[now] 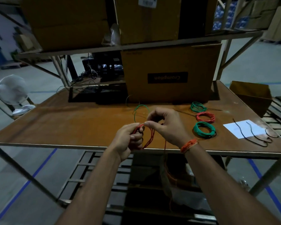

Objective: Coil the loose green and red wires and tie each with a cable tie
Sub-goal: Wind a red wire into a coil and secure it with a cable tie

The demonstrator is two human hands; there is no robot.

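My left hand (pixel 128 138) grips several loops of red wire (pixel 150 137) above the table's front edge. My right hand (pixel 165 125) pinches the same red wire at the top of the loops. The wire's loose tail hangs down below the table (pixel 167 172). A loose green wire (pixel 140 109) lies on the table just behind my hands. Three tied coils sit to the right: a green coil (pixel 198 106), a red coil (pixel 205 117) and a nearer green coil (pixel 204 129). Black cable ties (pixel 251 133) lie across a white sheet (pixel 243 128).
A brown table (pixel 71 124) carries a large cardboard box (pixel 169 75) at the back. An open small box (pixel 251 96) stands at the right edge. A white fan (pixel 13 93) stands at the left. Shelving with boxes rises behind.
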